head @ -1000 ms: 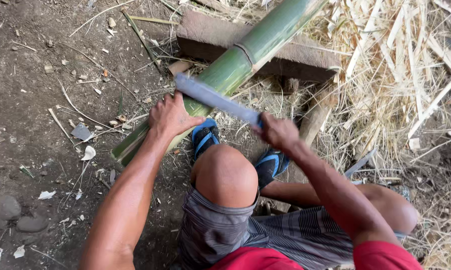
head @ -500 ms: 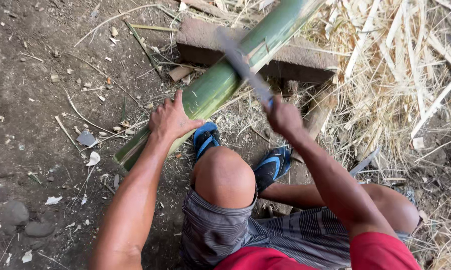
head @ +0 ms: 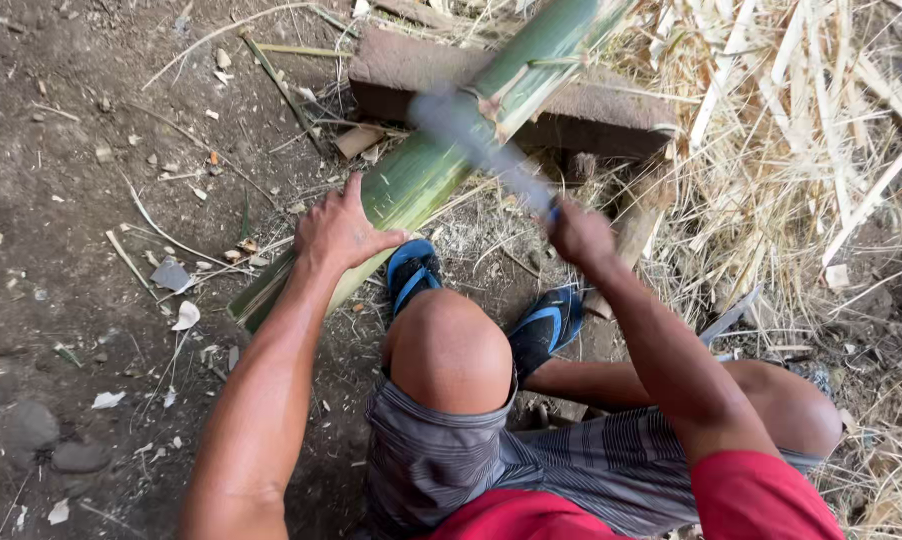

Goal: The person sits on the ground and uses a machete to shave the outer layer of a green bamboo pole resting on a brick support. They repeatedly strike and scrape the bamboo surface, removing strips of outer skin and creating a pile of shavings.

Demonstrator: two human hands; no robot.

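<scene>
A thick green bamboo pole point(head: 441, 160) lies slanted across a brown wooden block point(head: 611, 100), its cut end down on the dirt at the left. My left hand point(head: 339, 232) presses flat on the pole near its lower end. My right hand point(head: 581, 235) grips the handle of a long machete point(head: 481, 145); the blurred blade crosses the pole close to a node. Split fibres show on the pole beside the blade. My knee point(head: 451, 350) and blue sandals point(head: 416, 275) are right below the pole.
Dry bamboo strips and straw point(head: 801, 150) pile up on the right. Bare dirt with chips, twigs and small stones point(head: 31, 430) fills the left. A thin green stick point(head: 281, 85) lies beyond the pole.
The machete swung from lying low across the pole, up, and now down onto it farther along near the node. My left hand stayed pressed on the pole.
</scene>
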